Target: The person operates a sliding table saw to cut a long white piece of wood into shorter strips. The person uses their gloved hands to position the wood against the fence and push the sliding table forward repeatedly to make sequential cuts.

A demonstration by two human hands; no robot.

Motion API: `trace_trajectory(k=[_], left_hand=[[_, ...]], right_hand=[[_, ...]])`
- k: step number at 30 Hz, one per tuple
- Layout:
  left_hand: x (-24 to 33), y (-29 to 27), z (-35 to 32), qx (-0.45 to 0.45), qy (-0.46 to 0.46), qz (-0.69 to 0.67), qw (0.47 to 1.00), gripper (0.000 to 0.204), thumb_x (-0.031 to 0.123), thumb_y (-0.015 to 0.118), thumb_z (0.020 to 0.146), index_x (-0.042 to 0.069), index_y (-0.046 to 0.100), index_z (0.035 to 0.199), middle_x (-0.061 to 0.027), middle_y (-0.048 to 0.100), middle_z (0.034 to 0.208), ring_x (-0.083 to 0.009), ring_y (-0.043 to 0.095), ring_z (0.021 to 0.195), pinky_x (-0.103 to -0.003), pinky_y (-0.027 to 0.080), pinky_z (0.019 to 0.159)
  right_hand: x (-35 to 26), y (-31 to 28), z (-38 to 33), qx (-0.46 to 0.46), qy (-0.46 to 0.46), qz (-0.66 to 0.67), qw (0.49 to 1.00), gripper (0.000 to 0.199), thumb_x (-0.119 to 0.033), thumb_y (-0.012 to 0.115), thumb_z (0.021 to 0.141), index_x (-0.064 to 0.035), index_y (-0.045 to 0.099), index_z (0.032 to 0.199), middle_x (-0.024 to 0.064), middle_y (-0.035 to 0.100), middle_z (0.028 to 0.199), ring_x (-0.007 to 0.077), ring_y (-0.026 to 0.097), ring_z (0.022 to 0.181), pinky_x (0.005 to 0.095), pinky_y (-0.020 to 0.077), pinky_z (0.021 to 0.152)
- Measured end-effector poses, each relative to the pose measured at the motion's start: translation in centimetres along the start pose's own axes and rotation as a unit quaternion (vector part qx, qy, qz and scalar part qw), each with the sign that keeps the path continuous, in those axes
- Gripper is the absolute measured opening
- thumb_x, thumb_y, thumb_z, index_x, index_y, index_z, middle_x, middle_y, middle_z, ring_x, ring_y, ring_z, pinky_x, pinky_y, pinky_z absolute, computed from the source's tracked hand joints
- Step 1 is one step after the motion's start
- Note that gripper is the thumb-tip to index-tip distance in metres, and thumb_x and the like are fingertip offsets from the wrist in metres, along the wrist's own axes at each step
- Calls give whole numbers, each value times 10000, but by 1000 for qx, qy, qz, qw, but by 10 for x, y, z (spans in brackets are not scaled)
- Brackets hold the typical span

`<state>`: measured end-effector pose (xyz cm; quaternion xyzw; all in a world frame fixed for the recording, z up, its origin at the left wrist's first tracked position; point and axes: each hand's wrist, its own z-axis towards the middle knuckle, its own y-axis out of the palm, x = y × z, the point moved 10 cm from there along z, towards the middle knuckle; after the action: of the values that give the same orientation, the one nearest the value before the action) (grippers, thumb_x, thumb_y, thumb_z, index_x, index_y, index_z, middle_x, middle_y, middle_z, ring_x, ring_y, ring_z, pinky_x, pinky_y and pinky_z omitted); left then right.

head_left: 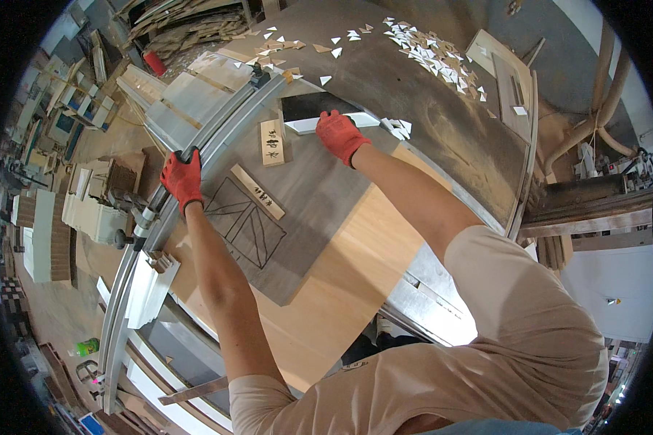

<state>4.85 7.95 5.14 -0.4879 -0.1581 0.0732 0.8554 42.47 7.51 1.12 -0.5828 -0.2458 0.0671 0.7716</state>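
Note:
Both of my hands wear red gloves. At the left, my left hand is closed around the edge of a long metal rail, fingers curled over its top. My right hand lies further to the right, its fingers bent over a white strip with angled ends. The strip sits along the near edge of a black panel. Beneath it, a grey-brown board carries a hand-drawn line sketch. Two pale wooden pieces with handwriting, a short block and a narrow stick, lie between my hands.
Small white and brown triangular offcuts are scattered over the dark, dusty table. White moulding lengths stand beside the rail at lower left. Stacked boards lie beyond the rail; thick hoses hang at the far right.

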Motion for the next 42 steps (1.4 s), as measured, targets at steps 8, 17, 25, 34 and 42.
trace_trajectory(k=[8, 17, 25, 34, 42], left_hand=[[0, 8, 1, 18, 6, -1, 1000, 671, 596, 626, 788, 76, 616, 1212, -135, 629, 1218, -335, 547, 1169, -463, 349, 1044], [12, -6, -4, 40, 29, -13, 999, 635, 575, 639, 785, 76, 624, 1177, -134, 649, 1123, -323, 575, 1099, -445, 368, 1015], [24, -10, -9, 25, 80, 10, 996, 596, 527, 629, 826, 62, 584, 1196, -146, 627, 1095, -330, 566, 1075, -486, 360, 1005], [32, -90, -171, -41, 25, -199, 979, 857, 410, 746, 763, 97, 362, 1463, -236, 382, 1457, -425, 313, 1367, -555, 194, 1148], [33, -139, -314, -100, 3, -176, 979, 754, 322, 764, 772, 64, 434, 1398, -248, 432, 1405, -437, 348, 1324, -535, 237, 1133]], right_hand=[[5, 2, -3, 23, 1, -7, 1000, 242, -87, 586, 799, 43, 686, 978, 178, 669, 952, 300, 639, 849, 405, 554, 646], [13, 8, -4, 12, 24, 8, 1000, 179, -88, 571, 802, -9, 678, 921, 174, 624, 959, 310, 621, 865, 406, 546, 651], [20, -1, -11, 36, 38, 21, 998, 180, -127, 558, 831, -29, 668, 934, 155, 612, 993, 302, 614, 888, 416, 537, 658], [90, -20, -66, 38, 269, 114, 956, 684, -390, 775, 711, -108, 548, 1292, 135, 568, 1202, 349, 538, 1135, 492, 471, 903], [138, 35, -86, -16, 361, 285, 888, 921, -407, 802, 696, -54, 389, 1441, 190, 609, 1252, 354, 557, 1176, 437, 459, 975]])
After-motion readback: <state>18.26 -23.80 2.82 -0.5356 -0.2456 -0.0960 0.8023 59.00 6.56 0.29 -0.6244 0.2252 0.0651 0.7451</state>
